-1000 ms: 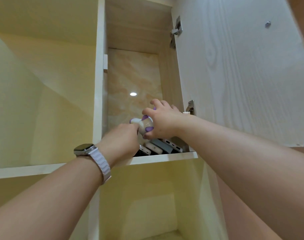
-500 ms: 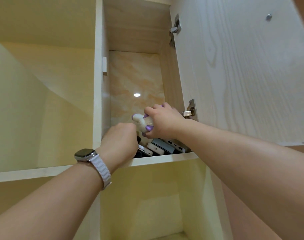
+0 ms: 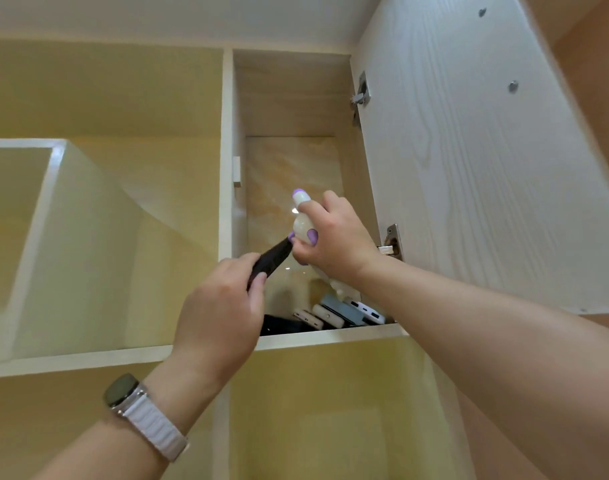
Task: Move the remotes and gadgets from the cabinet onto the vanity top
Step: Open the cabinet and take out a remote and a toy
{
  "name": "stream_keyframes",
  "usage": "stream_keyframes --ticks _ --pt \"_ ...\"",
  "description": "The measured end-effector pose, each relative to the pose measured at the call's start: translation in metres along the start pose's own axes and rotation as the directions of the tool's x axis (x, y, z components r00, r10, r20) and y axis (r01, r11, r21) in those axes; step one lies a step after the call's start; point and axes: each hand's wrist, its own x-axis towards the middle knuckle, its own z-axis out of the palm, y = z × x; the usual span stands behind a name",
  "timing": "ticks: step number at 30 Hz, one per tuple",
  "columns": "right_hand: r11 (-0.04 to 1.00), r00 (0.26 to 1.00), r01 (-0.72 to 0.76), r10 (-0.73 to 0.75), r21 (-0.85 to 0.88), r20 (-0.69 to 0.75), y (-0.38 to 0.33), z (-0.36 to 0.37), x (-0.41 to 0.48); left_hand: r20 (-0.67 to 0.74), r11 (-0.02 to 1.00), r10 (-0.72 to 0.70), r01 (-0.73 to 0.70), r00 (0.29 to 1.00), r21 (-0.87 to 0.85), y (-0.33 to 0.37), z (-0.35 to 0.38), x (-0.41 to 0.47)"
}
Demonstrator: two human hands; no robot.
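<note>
**Both hands full at the open cabinet**

Right hand [image 3: 334,237] is wrapped tight round a white-and-purple gadget [image 3: 301,221], lifted clear above the cabinet shelf [image 3: 331,336]. Left hand [image 3: 220,306], w/ a watch [image 3: 123,389] on a white band, is closed on a slim black remote [image 3: 272,259]; its far tip touches the gadget. More devices [image 3: 334,315] lie side by side on the shelf, by the open door [image 3: 469,150]. No readable brand or label on any item.

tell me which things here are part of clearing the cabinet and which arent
Part of the job: black remote in left hand; white and purple gadget in right hand; gadgets on the shelf.
Not part: cabinet door, wristwatch.
</note>
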Motion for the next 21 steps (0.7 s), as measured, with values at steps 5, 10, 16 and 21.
stream_keyframes --ticks 5,10,16,21 --pt "0.999 0.992 0.019 -0.013 0.043 -0.129 -0.015 -0.018 0.002 -0.085 0.979 -0.152 0.138 0.985 -0.151 0.003 -0.018 -0.005" --pt "0.992 0.977 0.056 -0.031 0.113 -0.209 -0.028 -0.036 -0.017 -0.106 0.903 -0.326 0.276 0.940 -0.329 0.009 -0.031 -0.017" --pt "0.984 0.959 -0.035 0.082 0.174 -0.270 -0.045 -0.060 -0.053 0.034 0.761 -0.405 0.358 0.914 -0.541 0.008 -0.040 -0.033" --pt "0.982 0.917 -0.126 0.168 0.139 -0.361 -0.068 -0.082 -0.087 0.096 0.583 -0.446 0.370 0.890 -0.724 -0.001 -0.040 -0.049"
